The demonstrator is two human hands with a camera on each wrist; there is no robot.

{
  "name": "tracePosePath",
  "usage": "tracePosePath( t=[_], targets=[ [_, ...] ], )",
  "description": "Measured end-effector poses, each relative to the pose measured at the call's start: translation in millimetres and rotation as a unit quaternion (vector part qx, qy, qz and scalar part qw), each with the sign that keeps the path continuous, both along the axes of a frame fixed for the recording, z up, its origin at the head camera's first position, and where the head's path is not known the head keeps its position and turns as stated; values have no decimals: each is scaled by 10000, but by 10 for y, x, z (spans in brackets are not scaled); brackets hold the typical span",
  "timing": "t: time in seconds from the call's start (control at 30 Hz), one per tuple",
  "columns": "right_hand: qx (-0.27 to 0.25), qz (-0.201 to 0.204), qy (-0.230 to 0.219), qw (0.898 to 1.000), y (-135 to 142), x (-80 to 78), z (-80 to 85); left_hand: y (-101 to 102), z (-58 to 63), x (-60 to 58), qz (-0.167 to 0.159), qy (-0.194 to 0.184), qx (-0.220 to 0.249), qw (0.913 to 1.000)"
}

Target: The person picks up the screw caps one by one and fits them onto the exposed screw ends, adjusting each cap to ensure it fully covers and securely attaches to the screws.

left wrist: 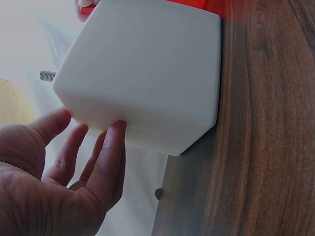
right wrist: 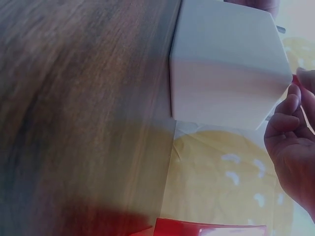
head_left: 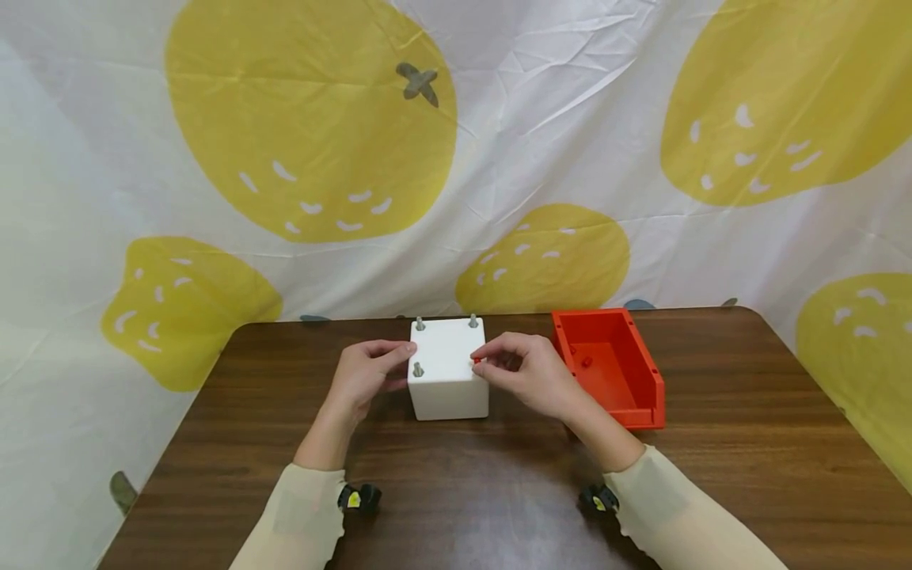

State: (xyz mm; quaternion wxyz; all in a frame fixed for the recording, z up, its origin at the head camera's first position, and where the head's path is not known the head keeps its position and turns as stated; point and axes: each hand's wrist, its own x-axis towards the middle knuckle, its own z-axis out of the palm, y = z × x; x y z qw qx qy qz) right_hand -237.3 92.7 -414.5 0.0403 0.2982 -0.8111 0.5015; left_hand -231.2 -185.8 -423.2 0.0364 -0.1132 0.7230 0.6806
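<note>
A white block (head_left: 449, 400) stands on the table with upright threaded metal studs at three visible corners, among them the front-left stud (head_left: 418, 370). My left hand (head_left: 370, 368) is at its left side. In the left wrist view, extended fingers (left wrist: 106, 164) touch the block's side with their tips, and the thumb lies near its upper edge. Between thumb and fingertips, my right hand (head_left: 523, 370) pinches a small red piece (head_left: 477, 361) at the block's front-right top corner. The fingers cover most of that piece, so its exact shape and whatever lies under it are hidden.
Close to the right of my right hand stands a red open bin (head_left: 644, 380), with a few small red pieces (head_left: 587, 362) inside. The dark wooden table (head_left: 442, 483) ends at a hanging cloth (head_left: 499, 142) with yellow fruit prints.
</note>
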Motion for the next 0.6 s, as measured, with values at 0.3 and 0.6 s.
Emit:
tracePosePath(
  t=[0.3, 0.6],
  targets=[
    [40, -7, 163, 9999, -11, -7, 12, 2, 16, 2, 2, 30, 63, 10000],
    [159, -96, -28, 9998, 27, 19, 25, 2, -8, 8, -7, 60, 115, 9999]
  ],
)
